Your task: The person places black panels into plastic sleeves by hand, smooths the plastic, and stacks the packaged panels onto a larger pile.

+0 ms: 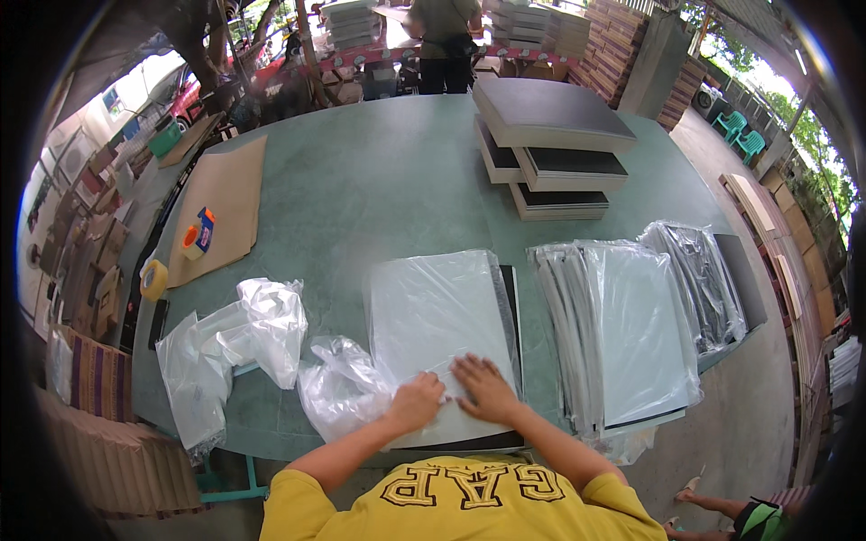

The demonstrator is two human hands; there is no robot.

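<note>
A flat white panel (437,302) in a clear plastic sleeve lies on the green table in front of me, over a dark sheet that shows along its right and near edges. My left hand (418,402) is closed at the panel's near part, its fingers curled in on the clear plastic. Beside it, my right hand (485,389) lies flat with fingers spread, pressing on the sleeve. A crumpled clear plastic bag (341,386) bunches up against the panel's left side, by my left wrist.
More loose plastic bags (262,325) lie to the left. Wrapped panels (636,325) are stacked on the right. Thick dark-topped boards (555,113) stand piled at the far right. Brown cardboard (221,207) carries a tape roll (191,239). A person (444,36) stands beyond the table (379,180).
</note>
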